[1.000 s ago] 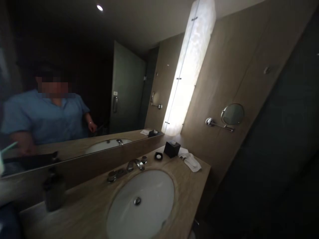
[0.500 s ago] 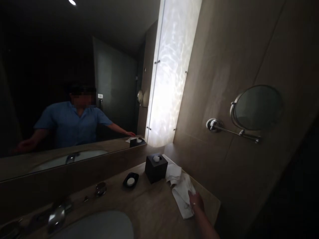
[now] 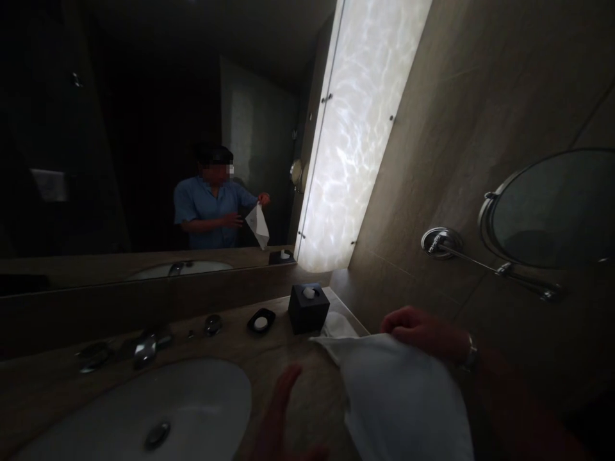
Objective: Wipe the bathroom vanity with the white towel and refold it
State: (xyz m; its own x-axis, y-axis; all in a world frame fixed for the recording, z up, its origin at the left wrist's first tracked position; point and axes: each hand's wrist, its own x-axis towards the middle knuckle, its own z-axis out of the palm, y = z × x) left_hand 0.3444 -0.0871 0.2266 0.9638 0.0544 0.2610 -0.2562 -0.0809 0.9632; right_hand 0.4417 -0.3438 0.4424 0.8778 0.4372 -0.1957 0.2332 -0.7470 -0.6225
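White cloth [image 3: 406, 397] | below right hand [image 3: 420, 330], closed on edge | left hand [image 3: 278, 419] open, empty

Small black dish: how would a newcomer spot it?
Find the white sink. Past its far right side, on the counter, between the round chrome knob and the black tissue box, sits the small black dish. Unlike the box, it is low and open, holding a round white piece.

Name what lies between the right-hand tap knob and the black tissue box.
A black dish holding what looks like white soap, in the head view.
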